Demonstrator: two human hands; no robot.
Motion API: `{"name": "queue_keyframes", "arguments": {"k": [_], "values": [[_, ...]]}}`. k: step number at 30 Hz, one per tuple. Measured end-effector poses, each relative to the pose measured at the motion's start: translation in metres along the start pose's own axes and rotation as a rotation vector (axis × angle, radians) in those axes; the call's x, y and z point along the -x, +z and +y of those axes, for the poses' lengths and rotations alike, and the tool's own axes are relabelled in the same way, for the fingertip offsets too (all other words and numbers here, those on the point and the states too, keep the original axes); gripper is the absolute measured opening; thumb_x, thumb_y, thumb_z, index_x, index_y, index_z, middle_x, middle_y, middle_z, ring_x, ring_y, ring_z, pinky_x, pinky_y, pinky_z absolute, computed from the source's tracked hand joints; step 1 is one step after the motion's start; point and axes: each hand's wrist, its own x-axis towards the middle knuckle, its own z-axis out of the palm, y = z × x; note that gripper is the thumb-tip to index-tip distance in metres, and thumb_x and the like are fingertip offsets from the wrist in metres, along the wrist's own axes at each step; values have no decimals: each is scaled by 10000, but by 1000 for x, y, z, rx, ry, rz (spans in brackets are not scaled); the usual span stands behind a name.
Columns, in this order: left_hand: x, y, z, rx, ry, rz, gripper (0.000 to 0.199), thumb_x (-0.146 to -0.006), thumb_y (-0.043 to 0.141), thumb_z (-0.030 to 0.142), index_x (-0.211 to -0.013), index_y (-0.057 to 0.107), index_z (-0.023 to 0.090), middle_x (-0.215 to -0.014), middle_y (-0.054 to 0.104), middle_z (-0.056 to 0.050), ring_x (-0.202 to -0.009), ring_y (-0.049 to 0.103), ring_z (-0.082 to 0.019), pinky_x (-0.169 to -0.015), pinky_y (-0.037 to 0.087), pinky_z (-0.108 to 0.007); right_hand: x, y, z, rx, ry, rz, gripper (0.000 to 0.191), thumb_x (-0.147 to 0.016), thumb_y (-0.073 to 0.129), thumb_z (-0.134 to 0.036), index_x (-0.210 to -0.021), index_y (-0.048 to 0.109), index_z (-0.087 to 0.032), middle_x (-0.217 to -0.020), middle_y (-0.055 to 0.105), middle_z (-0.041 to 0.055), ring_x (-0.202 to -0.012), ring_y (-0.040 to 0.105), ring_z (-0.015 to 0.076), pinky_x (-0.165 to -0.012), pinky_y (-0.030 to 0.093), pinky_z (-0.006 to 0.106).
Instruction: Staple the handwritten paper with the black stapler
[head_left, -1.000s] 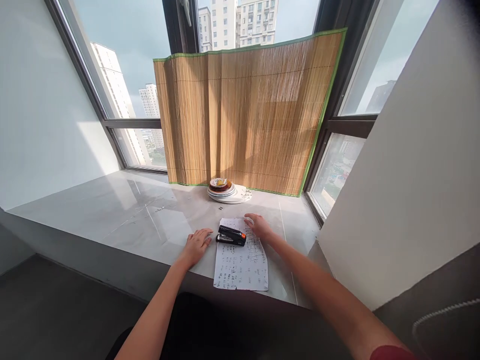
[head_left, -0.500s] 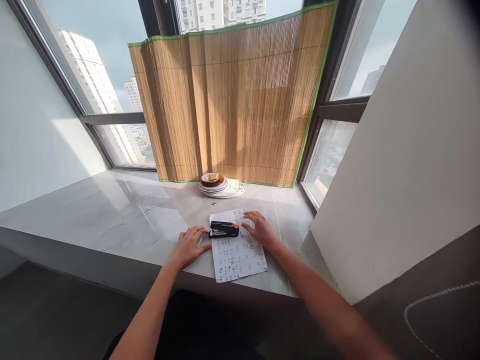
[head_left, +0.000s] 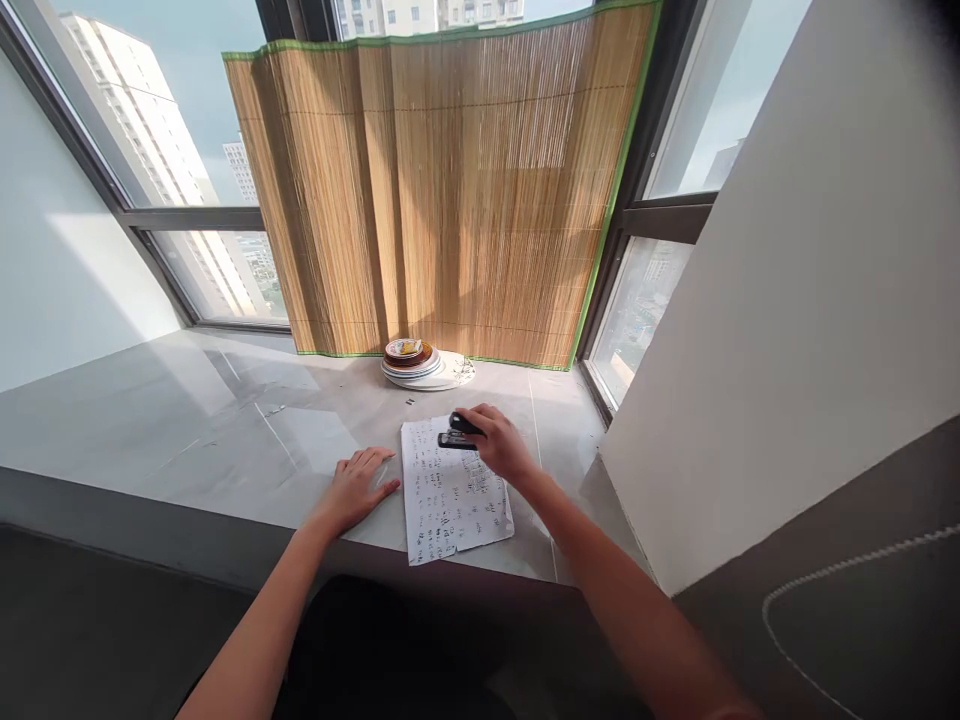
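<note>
Sheets of white paper [head_left: 450,500] covered in handwriting lie on the grey stone sill, their lower edge reaching past its front edge. A black stapler [head_left: 457,438] is over the upper part of the paper, its jaws apart and pointing left. My right hand [head_left: 495,440] is wrapped round the stapler's right end. To the left of the paper, my left hand [head_left: 358,490] rests on the sill with its fingers spread, holding nothing, the thumb close to the paper's left edge.
A stack of plates [head_left: 411,365] stands at the back of the sill [head_left: 187,430], before a bamboo blind [head_left: 450,200]. Small dark bits [head_left: 410,402] lie in front of the plates. A white wall [head_left: 780,300] bounds the right side.
My right hand, open beside the stapler before, has taken hold of it and raised it off the paper. The whole view has shifted slightly; my left hand remains beside the paper.
</note>
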Motion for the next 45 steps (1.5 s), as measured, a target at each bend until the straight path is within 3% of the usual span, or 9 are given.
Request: {"name": "queue_keyframes", "arguments": {"k": [3, 5, 7, 10, 13, 16, 20, 27, 45], "values": [[-6, 0, 16, -34, -7, 107, 332, -997, 503, 373, -1269, 626, 227, -1358, 606, -121, -1274, 537, -324, -1037, 430, -514, 32, -38, 29, 99, 15, 83, 504, -941, 486, -73, -1373, 625, -292, -1189, 672, 74, -1082, 588, 262, -927, 507, 401], [-13, 6, 41, -28, 15, 164, 272, -989, 475, 274, -1165, 671, 203, -1348, 605, -134, -1248, 564, -316, -1049, 453, -506, 55, -51, 41, 187, 37, 96, 518, -937, 471, -58, -1374, 628, -287, -1188, 673, 79, -1063, 590, 273, -928, 500, 425], [-19, 16, 73, 30, 98, 112, 294, -1003, 458, 275, -1199, 662, 194, -1381, 598, -131, -1294, 556, -292, -1099, 448, -475, 74, -54, 46, 249, 43, 79, 523, -937, 471, -56, -1379, 626, -289, -1201, 674, 81, -1068, 597, 280, -937, 489, 439], [-22, 36, 118, 96, 247, -77, 437, -1023, 479, 415, -1403, 557, 215, -1530, 512, -115, -1426, 458, -293, -1191, 372, -485, 92, -51, 46, 309, 25, 27, 511, -948, 474, -72, -1379, 625, -300, -1219, 680, 74, -1080, 607, 284, -960, 462, 456], [-18, 48, 138, 87, 284, -198, 586, -1016, 482, 514, -1553, 406, 292, -1668, 319, -102, -1544, 256, -358, -1238, 223, -600, 99, -48, 43, 308, 28, 5, 511, -956, 476, -85, -1400, 606, -303, -1231, 680, 69, -1087, 610, 276, -965, 452, 455], [-14, 47, 138, 86, 329, -241, 568, -1037, 428, 522, -1586, 326, 421, -1719, 181, -31, -1568, 133, -410, -1222, 131, -684, 100, -44, 40, 253, 23, 19, 506, -953, 494, -99, -1403, 601, -303, -1234, 677, 69, -1106, 608, 269, -966, 460, 441], [-12, 39, 135, 100, 401, -277, 546, -1049, 403, 501, -1581, 278, 509, -1722, 160, 33, -1559, 101, -454, -1197, 107, -726, 98, -38, 31, 195, -9, -6, 501, -968, 499, -111, -1424, 584, -301, -1240, 667, 72, -1123, 597, 259, -977, 459, 434], [-8, 42, 138, 110, 428, -230, 554, -1037, 436, 503, -1569, 287, 527, -1724, 135, 37, -1551, 118, -473, -1167, 93, -773, 94, -35, 13, 189, -33, -94, 506, -1022, 518, -219, -1503, 498, -375, -1255, 644, 54, -1125, 569, 250, -996, 440, 436], [-7, 52, 137, 131, 434, -179, 540, -1031, 439, 510, -1561, 336, 504, -1720, 173, 27, -1549, 138, -464, -1182, 94, -750, 94, -27, 8, 305, -57, -160, 506, -1017, 481, -144, -1456, 555, -384, -1251, 649, 43, -1131, 539, 245, -1016, 363, 434]]}}
